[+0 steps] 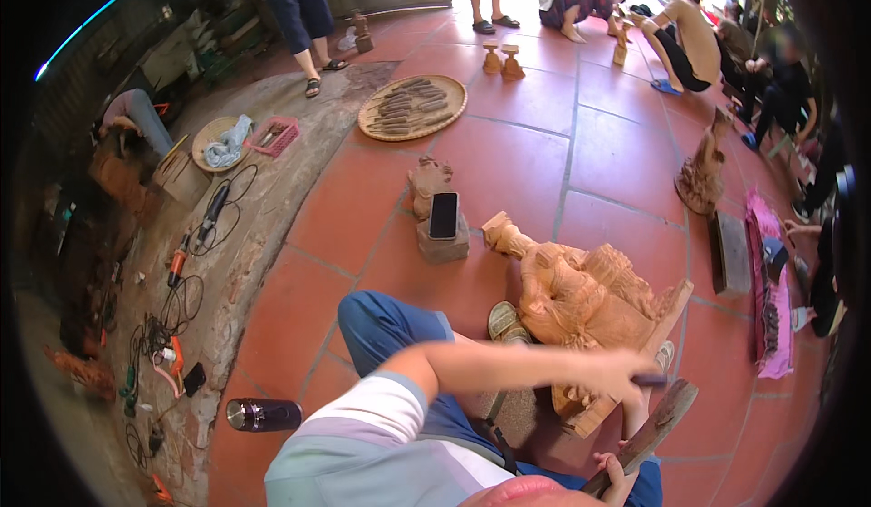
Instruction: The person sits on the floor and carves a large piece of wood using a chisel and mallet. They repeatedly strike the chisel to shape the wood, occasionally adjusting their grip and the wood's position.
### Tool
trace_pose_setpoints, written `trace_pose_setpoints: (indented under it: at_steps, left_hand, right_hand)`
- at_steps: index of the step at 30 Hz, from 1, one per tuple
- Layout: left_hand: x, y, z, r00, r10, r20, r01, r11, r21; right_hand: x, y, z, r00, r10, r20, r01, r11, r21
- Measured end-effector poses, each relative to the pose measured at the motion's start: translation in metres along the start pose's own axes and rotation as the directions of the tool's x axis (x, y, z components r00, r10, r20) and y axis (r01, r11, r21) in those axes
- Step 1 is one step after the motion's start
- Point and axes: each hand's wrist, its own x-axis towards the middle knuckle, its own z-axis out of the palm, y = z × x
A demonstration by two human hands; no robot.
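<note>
A light-brown carved wooden statue (585,294) lies tipped over on the floor in front of my legs, its flat base board toward the right. Across its near end reaches my left arm; my left hand (621,375), smeared by motion, is closed around a short dark stick-like piece (650,380). What kind of tool this is does not show clearly. Lower down, my right hand (619,478) grips the narrow end of a long, worn wooden club (662,423). The club's thick end points up toward the statue's base, close to my left hand.
Beyond the statue, a phone (444,216) leans on a small carved block (443,246). A round woven tray (413,108) holds several chisel-like tools. Left are a dark flask (263,414) and corded power tools (178,262). Several people squat or stand farther off; a pink cloth (771,325) lies right.
</note>
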Motion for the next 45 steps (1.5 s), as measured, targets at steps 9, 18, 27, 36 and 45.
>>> trace_pose_setpoints:
  at_steps: [9, 18, 27, 36, 45]
  left_hand:
    - [-0.042, 0.165, -0.389, 0.232, -0.012, -0.973, 0.7, 0.696, 0.159]
    - [-0.022, 0.193, -0.266, 0.347, 0.875, -0.339, 0.194, 0.287, 0.938]
    - [-0.006, -0.016, -0.075, 0.966, -0.26, 0.003, 0.127, 0.484, 0.866]
    - [0.008, -0.068, -0.008, 0.938, -0.281, 0.202, 0.077, 0.74, 0.669]
    - [0.038, -0.015, 0.052, 0.949, 0.284, -0.135, -0.143, 0.771, 0.62]
  right_hand:
    - [0.01, -0.013, -0.017, 1.0, 0.013, 0.02, -0.016, 0.989, 0.145]
    - [0.079, 0.027, -0.054, 0.972, -0.15, 0.179, 0.152, 0.988, 0.005]
    - [0.008, -0.035, 0.005, 0.987, -0.058, 0.147, 0.072, 0.994, -0.086]
    - [0.025, -0.013, -0.011, 0.982, -0.157, 0.108, 0.161, 0.987, -0.029]
    - [0.018, -0.001, -0.028, 0.979, -0.172, -0.109, 0.16, 0.98, -0.115]
